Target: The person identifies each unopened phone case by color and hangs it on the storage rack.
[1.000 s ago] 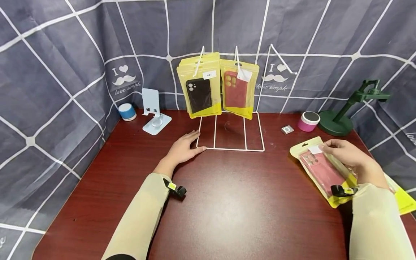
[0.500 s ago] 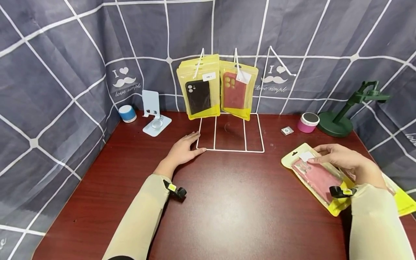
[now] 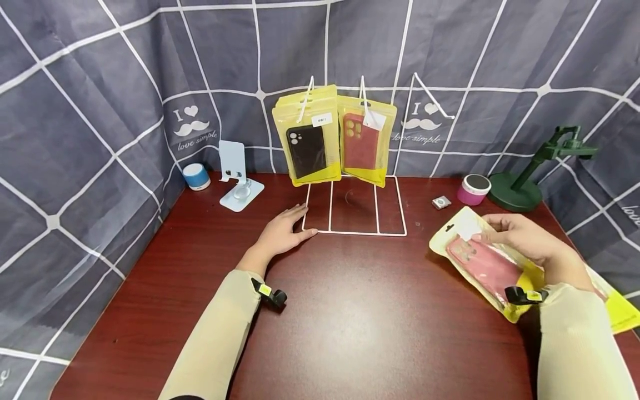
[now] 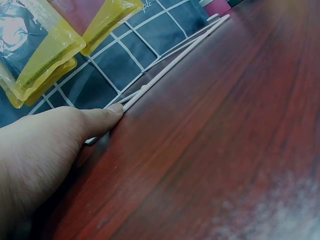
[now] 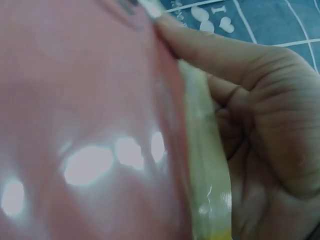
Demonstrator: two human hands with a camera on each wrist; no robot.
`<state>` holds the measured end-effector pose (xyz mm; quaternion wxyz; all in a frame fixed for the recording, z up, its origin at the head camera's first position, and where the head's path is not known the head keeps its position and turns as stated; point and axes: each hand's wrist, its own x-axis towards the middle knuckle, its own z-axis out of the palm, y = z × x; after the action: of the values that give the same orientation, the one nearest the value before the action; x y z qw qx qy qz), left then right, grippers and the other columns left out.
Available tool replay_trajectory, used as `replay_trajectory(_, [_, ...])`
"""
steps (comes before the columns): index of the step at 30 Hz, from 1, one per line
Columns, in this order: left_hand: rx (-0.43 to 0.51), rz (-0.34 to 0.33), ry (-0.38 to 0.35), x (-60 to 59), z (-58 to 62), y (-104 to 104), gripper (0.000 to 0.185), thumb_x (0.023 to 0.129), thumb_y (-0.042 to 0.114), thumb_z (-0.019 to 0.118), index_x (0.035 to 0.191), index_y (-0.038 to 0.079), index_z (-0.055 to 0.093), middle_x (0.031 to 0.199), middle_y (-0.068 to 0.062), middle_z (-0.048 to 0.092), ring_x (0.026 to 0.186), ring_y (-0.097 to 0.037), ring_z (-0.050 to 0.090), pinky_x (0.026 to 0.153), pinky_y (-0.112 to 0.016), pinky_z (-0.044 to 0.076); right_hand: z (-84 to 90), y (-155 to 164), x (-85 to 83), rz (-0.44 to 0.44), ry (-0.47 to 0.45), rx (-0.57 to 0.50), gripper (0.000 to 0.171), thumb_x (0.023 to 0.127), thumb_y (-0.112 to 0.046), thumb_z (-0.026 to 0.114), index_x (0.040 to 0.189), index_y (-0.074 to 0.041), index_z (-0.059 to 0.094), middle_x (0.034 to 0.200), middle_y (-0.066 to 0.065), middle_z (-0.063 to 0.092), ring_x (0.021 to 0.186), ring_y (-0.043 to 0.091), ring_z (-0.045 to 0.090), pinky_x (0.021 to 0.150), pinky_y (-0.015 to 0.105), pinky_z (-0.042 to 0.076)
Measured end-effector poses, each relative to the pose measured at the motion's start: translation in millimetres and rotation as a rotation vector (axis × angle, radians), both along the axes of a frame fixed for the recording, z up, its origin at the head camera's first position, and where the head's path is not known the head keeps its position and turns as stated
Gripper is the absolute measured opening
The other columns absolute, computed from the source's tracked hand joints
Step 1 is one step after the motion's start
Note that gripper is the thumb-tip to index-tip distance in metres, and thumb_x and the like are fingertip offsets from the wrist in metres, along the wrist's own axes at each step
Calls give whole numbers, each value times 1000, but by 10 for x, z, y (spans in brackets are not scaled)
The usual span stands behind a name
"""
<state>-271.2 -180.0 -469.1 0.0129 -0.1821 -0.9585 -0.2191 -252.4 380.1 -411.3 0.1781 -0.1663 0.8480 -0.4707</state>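
My right hand [image 3: 531, 240] pinches a yellow-edged clear pouch with a pink phone case [image 3: 487, 266] inside, thumb near its white label. That pouch is tilted above the right of the table, and the right wrist view shows it close up. With fingers spread, my left hand [image 3: 279, 233] rests at the front left corner of a white wire display rack [image 3: 354, 231]. In the left wrist view its thumb [image 4: 102, 121] touches the rack's base bar. On the rack's left hook hang pouches with a black phone case [image 3: 306, 151] in front; a pouched red phone case [image 3: 361, 141] hangs on the middle hook.
The rack's right hook [image 3: 434, 97] carries nothing. Another yellow pouch [image 3: 622, 305] lies at the right edge, partly behind my forearm. At the back stand a light blue phone stand [image 3: 239, 180], a blue speaker [image 3: 196, 176], a pink speaker [image 3: 473, 190] and a green stand [image 3: 517, 189].
My right hand has moved left with the pouched pink phone case, whose top has swung left. The left hand has stayed on the rack's corner.
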Motion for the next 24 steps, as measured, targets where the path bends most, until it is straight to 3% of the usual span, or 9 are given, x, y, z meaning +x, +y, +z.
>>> replay_trajectory(6, [13, 2, 3, 9, 8, 0, 83, 92, 66, 59, 154, 12, 43, 160, -4, 37, 149, -24, 30, 121, -45, 25, 170, -182, 31, -244, 100, -173, 20, 96, -9, 69, 116, -10, 69, 82, 0, 71, 62, 17, 65, 51, 32, 55])
replay_trajectory(9, [0, 2, 2, 12, 2, -4, 83, 92, 66, 58, 155, 13, 42, 160, -4, 36, 149, -23, 30, 121, -44, 25, 269, -302, 54, -323, 100, -362, 20, 94, -3, 69, 112, -10, 71, 84, -1, 74, 61, 15, 67, 51, 29, 57])
replay_trajectory(12, [-6, 0, 4, 14, -1, -3, 84, 92, 66, 58, 155, 13, 42, 160, -4, 36, 149, -22, 29, 121, -42, 24, 385, -427, 98, -366, 99, -481, 20, 91, -2, 73, 111, -7, 72, 86, 0, 75, 61, 16, 69, 51, 30, 58])
replay_trajectory(19, [-4, 1, 10, 15, -6, -4, 84, 92, 66, 59, 154, 12, 43, 160, -3, 37, 149, -22, 30, 121, -41, 24, 578, -635, 197, -412, 163, -429, 24, 89, -8, 78, 111, -5, 70, 83, 0, 75, 58, 19, 70, 49, 34, 58])
replay_trajectory(24, [-6, -4, 16, 13, -18, -7, 83, 92, 66, 58, 154, 12, 43, 160, -3, 37, 149, -22, 31, 121, -41, 24, 632, -740, 237, -430, 198, -441, 22, 88, -7, 78, 108, -4, 72, 82, 1, 75, 57, 16, 69, 49, 29, 57])
